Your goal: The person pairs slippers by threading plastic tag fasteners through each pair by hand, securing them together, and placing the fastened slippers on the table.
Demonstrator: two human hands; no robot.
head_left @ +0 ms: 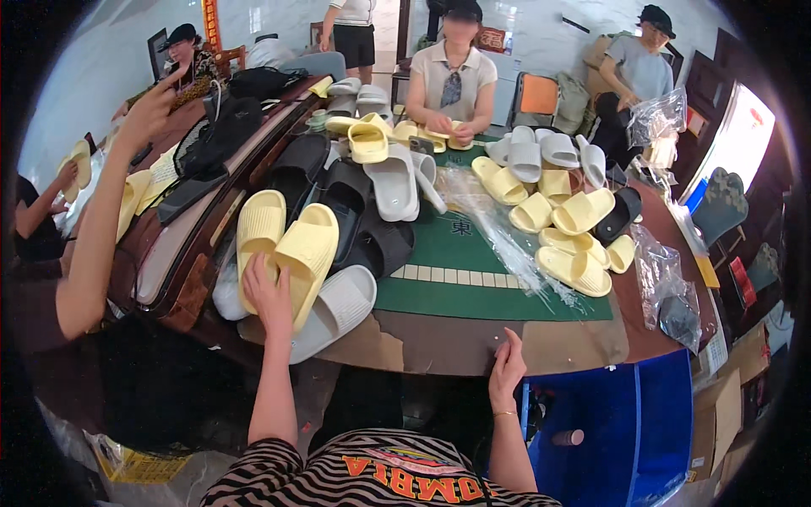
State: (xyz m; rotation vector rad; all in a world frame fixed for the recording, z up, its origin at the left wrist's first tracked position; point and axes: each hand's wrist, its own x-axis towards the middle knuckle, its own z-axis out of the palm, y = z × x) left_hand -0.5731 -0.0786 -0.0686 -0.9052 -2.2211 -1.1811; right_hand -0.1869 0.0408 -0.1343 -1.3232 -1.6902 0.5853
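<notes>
At the near left of the table, a pair of pale yellow slippers [306,249] stands side by side, tilted up over other slippers. My left hand [269,296] is closed on their inner edges; its fingertips are partly hidden between the two soles. Just under them lies a light grey slipper [338,313], with black slippers [376,245] behind. My right hand [508,365] is by the front edge of the table, its index finger stretched up and the others loosely bent. I see nothing in it.
Grey slippers [393,182] and more yellow ones [583,211] lie in heaps across the green mat [448,296]. Clear plastic bags [498,228] spread over the middle. A blue bin [608,431] sits below right. A co-worker's arm [97,237] reaches up at left; other people are around the table.
</notes>
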